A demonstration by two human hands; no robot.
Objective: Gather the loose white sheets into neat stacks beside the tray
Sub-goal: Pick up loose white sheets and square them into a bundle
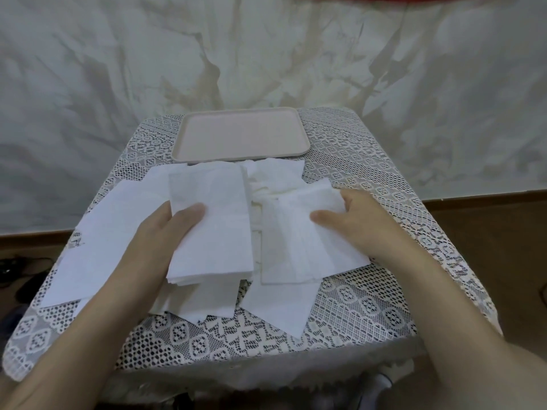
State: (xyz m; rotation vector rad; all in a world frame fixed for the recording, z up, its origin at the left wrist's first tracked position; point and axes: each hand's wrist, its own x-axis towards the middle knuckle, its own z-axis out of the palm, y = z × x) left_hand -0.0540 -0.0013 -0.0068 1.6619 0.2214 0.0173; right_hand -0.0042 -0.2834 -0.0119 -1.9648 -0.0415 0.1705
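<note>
A pale pink tray (pixel 241 134) lies empty at the far end of the small table. Just in front of it, white sheets spread over the lace cloth. My left hand (pixel 165 229) grips a thick, squared stack of sheets (pixel 213 223), thumb on top and fingers hidden beneath. My right hand (pixel 352 220) pinches a looser, fanned bundle of sheets (pixel 305 241) at its right edge, thumb on top. More loose sheets (pixel 100 250) lie flat at the left and under both bundles near the front (pixel 278 303). A crumpled sheet (pixel 266 179) sits between the bundles and the tray.
The table (pixel 370 291) is small, covered by a white lace cloth that hangs over its edges. A rumpled white backdrop (pixel 266 54) hangs close behind. Brown floor shows on both sides, with dark cables and objects (pixel 17 270) low at the left.
</note>
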